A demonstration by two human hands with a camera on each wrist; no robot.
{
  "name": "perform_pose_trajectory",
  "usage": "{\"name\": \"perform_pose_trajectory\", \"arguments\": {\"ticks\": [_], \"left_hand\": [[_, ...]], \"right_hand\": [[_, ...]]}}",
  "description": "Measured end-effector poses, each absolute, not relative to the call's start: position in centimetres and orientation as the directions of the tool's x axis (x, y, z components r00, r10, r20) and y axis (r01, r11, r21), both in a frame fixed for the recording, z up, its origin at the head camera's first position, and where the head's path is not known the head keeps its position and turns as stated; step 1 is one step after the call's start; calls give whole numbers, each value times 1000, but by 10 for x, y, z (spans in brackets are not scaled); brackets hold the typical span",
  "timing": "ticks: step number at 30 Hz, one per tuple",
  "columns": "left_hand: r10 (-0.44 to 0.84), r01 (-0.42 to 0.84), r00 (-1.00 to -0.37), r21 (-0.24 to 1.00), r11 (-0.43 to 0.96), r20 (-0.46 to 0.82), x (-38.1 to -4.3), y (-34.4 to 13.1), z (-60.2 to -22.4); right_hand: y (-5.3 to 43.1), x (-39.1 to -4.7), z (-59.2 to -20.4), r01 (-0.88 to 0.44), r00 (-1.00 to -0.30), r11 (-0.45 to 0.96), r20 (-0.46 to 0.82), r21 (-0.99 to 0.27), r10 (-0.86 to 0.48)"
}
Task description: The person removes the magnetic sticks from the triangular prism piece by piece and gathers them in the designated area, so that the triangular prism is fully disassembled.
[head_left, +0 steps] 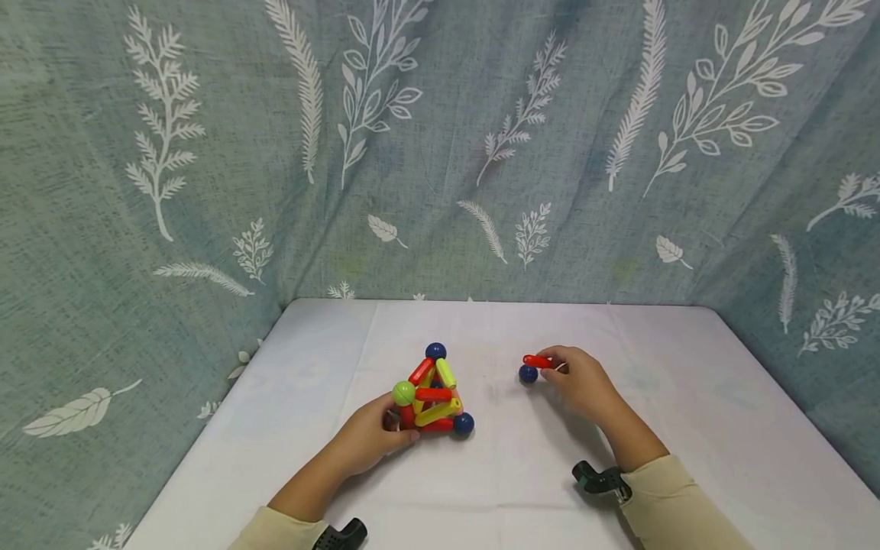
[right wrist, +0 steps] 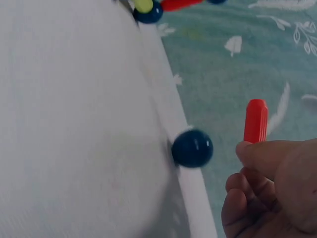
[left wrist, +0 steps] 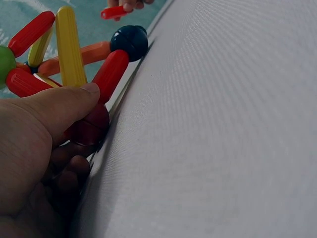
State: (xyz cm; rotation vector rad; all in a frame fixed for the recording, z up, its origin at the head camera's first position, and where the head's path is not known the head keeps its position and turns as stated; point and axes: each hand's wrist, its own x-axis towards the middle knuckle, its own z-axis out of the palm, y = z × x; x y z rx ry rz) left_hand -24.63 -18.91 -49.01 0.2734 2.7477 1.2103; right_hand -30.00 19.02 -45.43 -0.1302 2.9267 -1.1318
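Note:
A frame of red, yellow and orange rods joined by balls stands on the white table, left of its middle. My left hand grips its lower left corner, thumb in front on a dark red ball. A green ball tops that side; dark blue balls sit at the far corner and at the right corner. To the right, my right hand pinches a red rod between thumb and fingers. Beside that rod a loose dark blue ball rests on the table.
The table carries a white cloth. Behind and at both sides hangs a green curtain with white leaf prints. Each wrist bears a dark camera mount, such as the right one.

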Motion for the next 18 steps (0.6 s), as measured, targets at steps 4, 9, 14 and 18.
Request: {"name": "perform_pose_trajectory", "arguments": {"ticks": [4,9,14,18], "left_hand": [[218,115,-975,739,664,-45,-245,-189,-489],[216,116,-975,732,671,-44,-246,-189,-490],[217,114,-975,733,670,-46,-247,-191,-490],[224,118,-974,735,668,-47,-247,-192,-491]], "right_hand": [[208,-306,-456,-38,-999,741,9,-670,-43],[230,-311,-464,-25,-999,760,-16,-649,-46],[249,-317,-474,-14,-999,788,-29,-615,-40],[260,-320,-477,14,-998,789,-56,-614,-26]]}}
